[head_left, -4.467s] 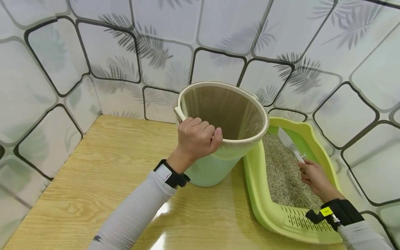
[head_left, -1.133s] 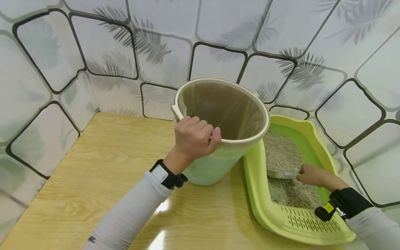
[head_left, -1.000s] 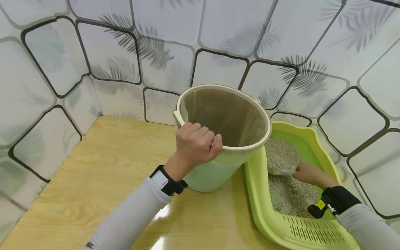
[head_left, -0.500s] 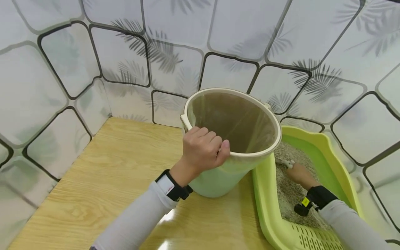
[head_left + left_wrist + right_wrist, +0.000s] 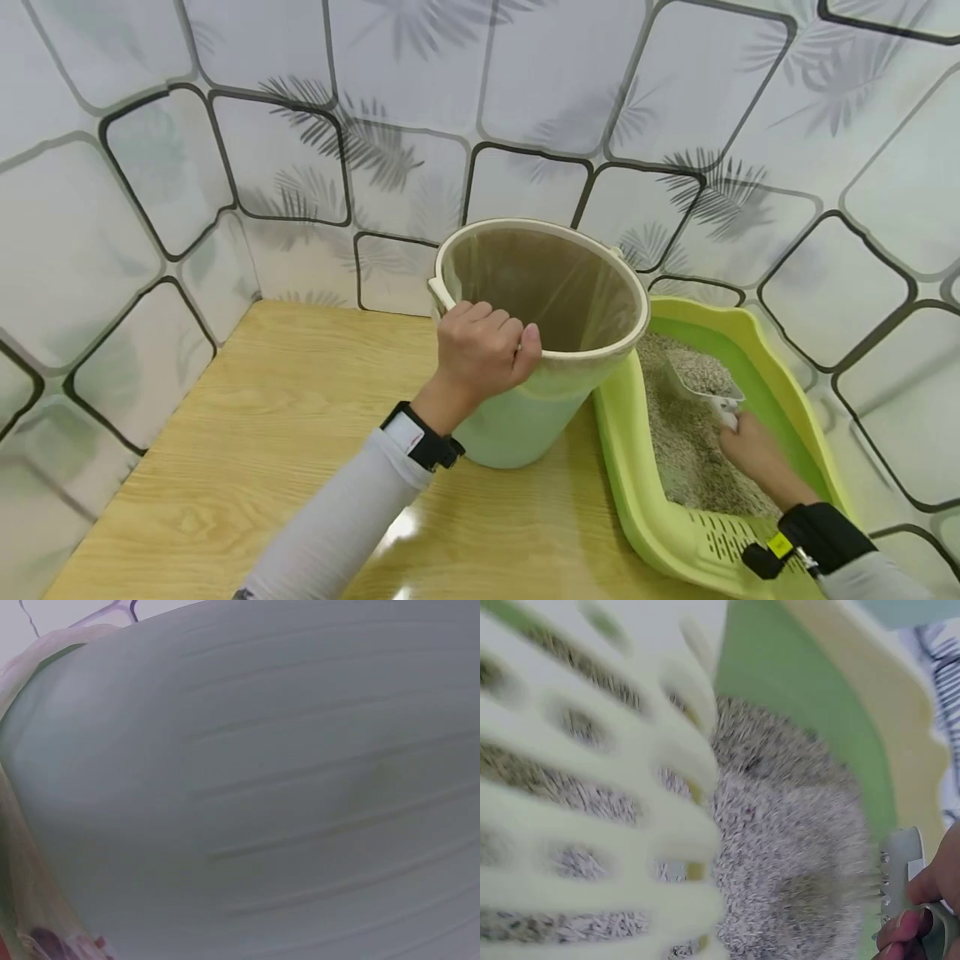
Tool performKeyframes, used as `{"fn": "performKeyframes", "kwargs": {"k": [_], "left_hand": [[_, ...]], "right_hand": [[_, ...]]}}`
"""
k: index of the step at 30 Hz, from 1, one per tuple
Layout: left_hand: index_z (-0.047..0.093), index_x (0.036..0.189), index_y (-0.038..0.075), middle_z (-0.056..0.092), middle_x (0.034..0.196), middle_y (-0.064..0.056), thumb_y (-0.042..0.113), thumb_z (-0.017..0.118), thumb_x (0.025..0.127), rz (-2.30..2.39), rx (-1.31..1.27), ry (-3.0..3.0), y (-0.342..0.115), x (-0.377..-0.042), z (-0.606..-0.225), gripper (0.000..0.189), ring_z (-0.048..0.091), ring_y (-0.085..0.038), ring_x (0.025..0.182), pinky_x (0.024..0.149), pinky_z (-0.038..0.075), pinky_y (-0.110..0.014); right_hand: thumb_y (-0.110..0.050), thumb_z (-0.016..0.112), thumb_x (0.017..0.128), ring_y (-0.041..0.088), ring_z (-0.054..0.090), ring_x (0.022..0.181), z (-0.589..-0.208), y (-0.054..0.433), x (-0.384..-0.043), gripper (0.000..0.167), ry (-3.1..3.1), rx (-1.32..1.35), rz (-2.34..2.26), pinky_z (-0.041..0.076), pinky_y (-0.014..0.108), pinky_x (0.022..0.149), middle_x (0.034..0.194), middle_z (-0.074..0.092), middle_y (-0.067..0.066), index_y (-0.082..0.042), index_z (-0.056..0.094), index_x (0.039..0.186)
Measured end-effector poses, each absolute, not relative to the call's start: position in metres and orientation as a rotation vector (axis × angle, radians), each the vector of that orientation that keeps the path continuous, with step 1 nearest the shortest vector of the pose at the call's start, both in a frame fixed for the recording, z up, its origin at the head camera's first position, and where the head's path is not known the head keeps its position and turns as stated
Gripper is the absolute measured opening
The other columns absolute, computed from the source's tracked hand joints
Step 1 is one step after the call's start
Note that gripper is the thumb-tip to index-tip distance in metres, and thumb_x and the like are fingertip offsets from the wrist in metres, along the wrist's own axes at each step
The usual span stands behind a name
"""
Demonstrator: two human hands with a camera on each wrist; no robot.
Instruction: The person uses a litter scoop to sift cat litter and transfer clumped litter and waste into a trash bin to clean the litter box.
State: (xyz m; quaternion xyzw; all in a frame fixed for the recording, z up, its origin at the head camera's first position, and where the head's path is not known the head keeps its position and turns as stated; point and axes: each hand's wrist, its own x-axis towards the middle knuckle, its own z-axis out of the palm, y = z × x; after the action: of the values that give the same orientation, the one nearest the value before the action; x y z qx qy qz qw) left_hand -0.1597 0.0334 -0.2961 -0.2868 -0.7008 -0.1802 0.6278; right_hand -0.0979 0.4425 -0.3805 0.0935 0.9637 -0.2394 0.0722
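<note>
Left hand [image 5: 483, 350] clenches bucket [image 5: 517, 417] rim, tilting it; right hand [image 5: 753, 454] grips loaded litter scoop [image 5: 701, 385] over litter tray [image 5: 630, 467]: pellets may spill onto table [image 5: 247, 433] if the scoop tips

— What surrounds me here?
— A light wood-grain worktop [image 5: 247, 433] runs into a corner, and my view looks down on it.
— And behind it?
— Pale wall panels [image 5: 525, 92] on both sides, printed with rounded dark-outlined tiles and grey palm fronds. Bright light glares off the worktop's near edge.
</note>
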Motion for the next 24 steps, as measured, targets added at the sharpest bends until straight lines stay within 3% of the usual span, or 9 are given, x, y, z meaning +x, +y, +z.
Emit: {"fn": "performKeyframes", "kwargs": {"k": [8, 16, 24], "left_hand": [[0.034, 0.042, 0.016, 0.030, 0.039, 0.004, 0.024, 0.043, 0.087, -0.414, -0.652, -1.629, 0.033, -0.162, -0.301, 0.047, 0.029, -0.013, 0.038, 0.043, 0.023, -0.027], [0.033, 0.042, 0.016, 0.030, 0.040, 0.004, 0.025, 0.042, 0.088, -0.420, -0.656, -1.623, 0.035, -0.159, -0.299, 0.048, 0.029, -0.014, 0.039, 0.043, 0.023, -0.027], [0.033, 0.041, 0.016, 0.030, 0.039, 0.005, 0.026, 0.038, 0.090, -0.411, -0.650, -1.618, 0.035, -0.159, -0.298, 0.050, 0.028, -0.013, 0.038, 0.043, 0.022, -0.027]], "right_hand": [[-0.032, 0.031, 0.102, 0.016, 0.042, 0.050, -0.366, 0.430, -0.072, 0.046, 3.034, 0.319, -0.649, 0.036, 0.032, 0.045, 0.066, 0.047, 0.006, 0.010, 0.050, 0.109], [-0.032, 0.029, 0.101, 0.026, 0.051, 0.062, -0.356, 0.417, -0.065, 0.061, 3.130, 0.508, -0.660, 0.037, 0.033, 0.049, 0.090, 0.053, 0.027, 0.017, 0.030, 0.137], [-0.031, 0.030, 0.101, 0.032, 0.054, 0.069, -0.349, 0.417, -0.073, 0.064, 3.172, 0.570, -0.717, 0.037, 0.033, 0.050, 0.104, 0.050, 0.036, 0.018, 0.024, 0.142]]}}
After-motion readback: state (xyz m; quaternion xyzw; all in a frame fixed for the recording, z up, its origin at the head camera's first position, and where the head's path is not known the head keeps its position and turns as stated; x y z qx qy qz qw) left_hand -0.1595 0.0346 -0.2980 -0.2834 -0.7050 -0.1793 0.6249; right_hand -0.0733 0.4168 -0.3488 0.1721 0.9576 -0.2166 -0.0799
